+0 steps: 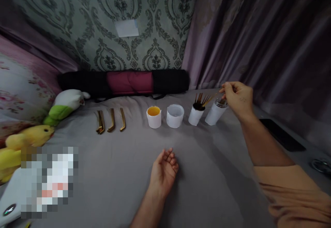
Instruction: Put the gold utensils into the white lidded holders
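My right hand [238, 97] is raised at the far right, fingers pinched on a thin golden stick just above the rightmost white cup [215, 112]. Beside it a white cup [196, 113] holds several golden sticks [202, 100]. Further left stand an empty-looking white cup [175, 116] and a white cup with yellow inside [154, 116]. Three bent golden utensils [111, 120] lie in a row on the grey sheet. My left hand [164, 170] rests on the sheet near me, fingers loosely curled, holding nothing.
A black and maroon rolled bag [124, 82] lies along the patterned wall. Plush toys [38, 128] sit at the left by a floral pillow. A dark phone [281, 134] lies at the right near the curtain. A blurred white object [46, 181] is at the lower left.
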A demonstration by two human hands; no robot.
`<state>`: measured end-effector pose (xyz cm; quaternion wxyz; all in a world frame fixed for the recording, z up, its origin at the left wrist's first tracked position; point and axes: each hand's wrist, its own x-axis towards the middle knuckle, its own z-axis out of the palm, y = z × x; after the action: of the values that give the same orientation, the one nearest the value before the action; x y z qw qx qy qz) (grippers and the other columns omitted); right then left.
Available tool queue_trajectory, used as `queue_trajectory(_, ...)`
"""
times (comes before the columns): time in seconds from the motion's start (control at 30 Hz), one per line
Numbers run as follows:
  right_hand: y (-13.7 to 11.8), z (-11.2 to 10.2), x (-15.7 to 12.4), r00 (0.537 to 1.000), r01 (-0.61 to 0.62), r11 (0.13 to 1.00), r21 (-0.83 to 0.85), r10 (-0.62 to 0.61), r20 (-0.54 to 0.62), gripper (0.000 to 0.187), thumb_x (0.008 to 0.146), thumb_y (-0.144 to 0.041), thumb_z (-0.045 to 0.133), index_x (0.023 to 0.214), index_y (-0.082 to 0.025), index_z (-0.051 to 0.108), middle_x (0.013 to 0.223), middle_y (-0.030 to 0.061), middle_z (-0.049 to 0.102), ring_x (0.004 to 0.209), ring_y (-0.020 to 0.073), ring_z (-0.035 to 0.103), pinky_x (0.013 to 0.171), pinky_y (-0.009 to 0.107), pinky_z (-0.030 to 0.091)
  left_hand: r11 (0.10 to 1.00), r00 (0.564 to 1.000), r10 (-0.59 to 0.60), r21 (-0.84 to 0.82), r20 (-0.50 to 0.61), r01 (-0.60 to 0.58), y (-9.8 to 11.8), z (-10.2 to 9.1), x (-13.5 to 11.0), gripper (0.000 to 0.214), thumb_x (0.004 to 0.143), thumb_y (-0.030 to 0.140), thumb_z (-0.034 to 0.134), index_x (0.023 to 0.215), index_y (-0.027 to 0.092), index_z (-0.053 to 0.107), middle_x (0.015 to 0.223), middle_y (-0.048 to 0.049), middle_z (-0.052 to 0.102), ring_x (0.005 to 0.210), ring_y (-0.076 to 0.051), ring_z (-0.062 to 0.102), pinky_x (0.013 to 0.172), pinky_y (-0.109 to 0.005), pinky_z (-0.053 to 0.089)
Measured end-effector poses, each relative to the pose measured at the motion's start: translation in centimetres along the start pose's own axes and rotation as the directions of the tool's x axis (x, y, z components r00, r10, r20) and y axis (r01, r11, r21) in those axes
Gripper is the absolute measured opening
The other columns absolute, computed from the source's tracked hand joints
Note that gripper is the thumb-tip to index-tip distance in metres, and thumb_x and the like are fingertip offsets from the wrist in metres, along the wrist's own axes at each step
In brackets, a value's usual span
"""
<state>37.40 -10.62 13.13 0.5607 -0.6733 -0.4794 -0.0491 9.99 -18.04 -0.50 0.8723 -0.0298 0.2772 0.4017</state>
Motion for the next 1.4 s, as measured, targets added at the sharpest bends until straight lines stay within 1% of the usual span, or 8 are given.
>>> queue_trajectory(0.17, 0.4, 0.6, -0.1, 0.989, -0.141, 0.981, 0.134, 0.132, 0.073, 0.019, 0.077, -0.033, 0.050, 0.073, -0.017, 0.061, 0.064, 0.0028, 0.062, 0.040, 0.0066, 0.047, 0.038, 0.020, 0.036, 1.000, 1.000, -0.006, 0.001, 0.002, 0.006, 0.1, 0.0, 0.0, 0.014, 0.080, 0.022, 0.047, 0.084, 0.010, 0.053, 0.067, -0.0007, 0.050, 0.050, -0.006, 0.042, 0.047, -0.021, 0.033)
queue_trajectory(0.23, 0.5, 0.7, -0.3, 0.983, -0.168, 0.974, 0.149, 0.154, 0.101, 0.019, 0.076, -0.034, 0.052, 0.070, -0.018, 0.060, 0.062, 0.0024, 0.062, 0.039, 0.0067, 0.046, 0.037, 0.020, 0.036, 1.000, 1.000, -0.006, 0.005, 0.008, 0.006, 0.0, -0.1, 0.0, 0.014, 0.080, 0.022, 0.047, 0.084, 0.010, 0.053, 0.067, -0.0008, 0.050, 0.050, -0.006, 0.042, 0.047, -0.020, 0.033)
queue_trajectory(0.47, 2.0, 1.3, -0.8, 0.977, -0.145, 0.986, 0.077, 0.130, 0.171, 0.019, 0.076, -0.034, 0.052, 0.069, -0.019, 0.061, 0.063, 0.0025, 0.063, 0.040, 0.0077, 0.048, 0.037, 0.021, 0.036, 1.000, 1.000, -0.007, 0.003, 0.013, 0.007, 0.0, -0.1, 0.1, 0.014, 0.079, 0.022, 0.048, 0.084, 0.010, 0.054, 0.067, -0.0007, 0.050, 0.050, -0.006, 0.041, 0.047, -0.020, 0.033)
queue_trajectory(0.8, 3.4, 2.3, -1.4, 0.971, -0.106, 0.994, -0.004, 0.104, 0.215, 0.019, 0.076, -0.031, 0.049, 0.069, -0.018, 0.062, 0.064, 0.0019, 0.064, 0.040, 0.0079, 0.050, 0.039, 0.021, 0.036, 1.000, 1.000, 0.012, 0.012, 0.015, -0.012, -0.1, -0.1, 0.1, 0.013, 0.078, 0.021, 0.049, 0.083, 0.010, 0.055, 0.067, -0.0012, 0.050, 0.050, -0.006, 0.042, 0.046, -0.020, 0.033)
queue_trajectory(1.03, 4.2, 3.0, -1.9, 0.972, -0.129, 0.991, -0.024, 0.131, 0.197, 0.021, 0.076, -0.032, 0.048, 0.071, -0.017, 0.061, 0.065, 0.0018, 0.065, 0.040, 0.0080, 0.050, 0.040, 0.021, 0.035, 1.000, 1.000, 0.009, 0.015, -0.005, -0.009, -0.1, -0.1, 0.1, 0.013, 0.079, 0.021, 0.048, 0.082, 0.010, 0.055, 0.067, -0.0010, 0.050, 0.050, -0.006, 0.042, 0.046, -0.020, 0.033)
queue_trajectory(1.13, 4.1, 3.0, -2.2, 0.973, -0.120, 0.992, -0.042, 0.126, 0.196, 0.020, 0.076, -0.033, 0.048, 0.075, -0.017, 0.060, 0.068, 0.0026, 0.065, 0.040, 0.0084, 0.051, 0.041, 0.022, 0.037, 1.000, 1.000, 0.004, 0.007, 0.011, -0.004, -0.1, -0.1, 0.1, 0.013, 0.079, 0.021, 0.049, 0.083, 0.010, 0.055, 0.067, -0.0008, 0.050, 0.050, -0.006, 0.041, 0.046, -0.020, 0.033)
queue_trajectory(1.3, 4.2, 3.3, -2.9, 0.960, -0.169, 0.984, -0.063, 0.178, 0.214, 0.023, 0.074, -0.035, 0.050, 0.086, -0.016, 0.056, 0.068, 0.0034, 0.066, 0.041, 0.0097, 0.054, 0.043, 0.023, 0.039, 1.000, 1.000, -0.004, 0.002, 0.006, 0.004, 0.0, -0.1, 0.1, 0.013, 0.079, 0.021, 0.049, 0.083, 0.010, 0.055, 0.067, -0.0007, 0.050, 0.050, -0.006, 0.041, 0.046, -0.020, 0.033)
queue_trajectory(1.4, 4.3, 3.6, -3.0, 0.961, -0.177, 0.980, -0.093, 0.193, 0.196, 0.024, 0.073, -0.033, 0.052, 0.090, -0.016, 0.055, 0.068, 0.0036, 0.066, 0.042, 0.0103, 0.054, 0.044, 0.023, 0.039, 1.000, 1.000, -0.007, -0.002, 0.014, 0.007, 0.0, -0.1, 0.1, 0.013, 0.079, 0.021, 0.049, 0.083, 0.010, 0.055, 0.066, -0.0008, 0.050, 0.050, -0.006, 0.041, 0.046, -0.020, 0.033)
